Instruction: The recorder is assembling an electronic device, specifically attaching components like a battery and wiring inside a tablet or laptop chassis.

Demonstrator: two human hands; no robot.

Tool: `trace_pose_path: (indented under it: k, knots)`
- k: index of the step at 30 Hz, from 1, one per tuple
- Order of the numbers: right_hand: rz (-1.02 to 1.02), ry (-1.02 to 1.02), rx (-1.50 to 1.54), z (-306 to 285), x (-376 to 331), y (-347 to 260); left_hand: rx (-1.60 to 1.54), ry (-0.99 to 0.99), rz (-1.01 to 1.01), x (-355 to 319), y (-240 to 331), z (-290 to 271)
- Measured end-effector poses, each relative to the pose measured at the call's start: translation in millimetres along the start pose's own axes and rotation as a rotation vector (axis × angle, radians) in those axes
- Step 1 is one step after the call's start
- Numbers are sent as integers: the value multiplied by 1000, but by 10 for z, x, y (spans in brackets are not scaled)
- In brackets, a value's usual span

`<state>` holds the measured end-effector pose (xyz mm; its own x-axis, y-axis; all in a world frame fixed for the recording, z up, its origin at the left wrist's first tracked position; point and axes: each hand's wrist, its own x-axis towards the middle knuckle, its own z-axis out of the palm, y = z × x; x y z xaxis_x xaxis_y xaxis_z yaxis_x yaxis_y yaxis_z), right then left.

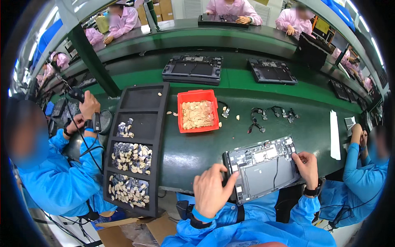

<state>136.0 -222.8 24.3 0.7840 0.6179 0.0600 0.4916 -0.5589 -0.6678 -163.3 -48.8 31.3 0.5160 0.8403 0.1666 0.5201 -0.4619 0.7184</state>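
On the green workbench (197,152), near its front edge and right of the black compartment tray (142,123), an opened laptop chassis (263,168) sits gripped between the left hand (212,189) and right hand (307,164) at opposite ends.

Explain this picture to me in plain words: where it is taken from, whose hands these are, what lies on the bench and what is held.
This is one view from a camera worn on a person's head, looking down; the fisheye lens bends straight edges. The two bare hands in blue sleeves are that person's own. The left hand and right hand grip the sides of an opened grey laptop base, its insides showing. It rests at the edge of a dark green workbench. Beyond lie an orange plastic bin of pale small parts, a black compartment tray of small parts and loose black cables. Other workers sit around.
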Motion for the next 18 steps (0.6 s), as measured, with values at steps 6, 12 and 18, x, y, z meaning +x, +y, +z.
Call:
trace_pose_path:
  k: [6, 12, 18]
  knots:
    - [56, 50, -83, 139, -136, -194, 10, 102, 88, -193, -137, 279]
    - [-59, 57, 345, 101, -160, 138, -143, 38, 86, -145, -141, 226]
    - [-9, 68, 707, -347, -113, 319, -577, -56, 219, -182, -18, 327]
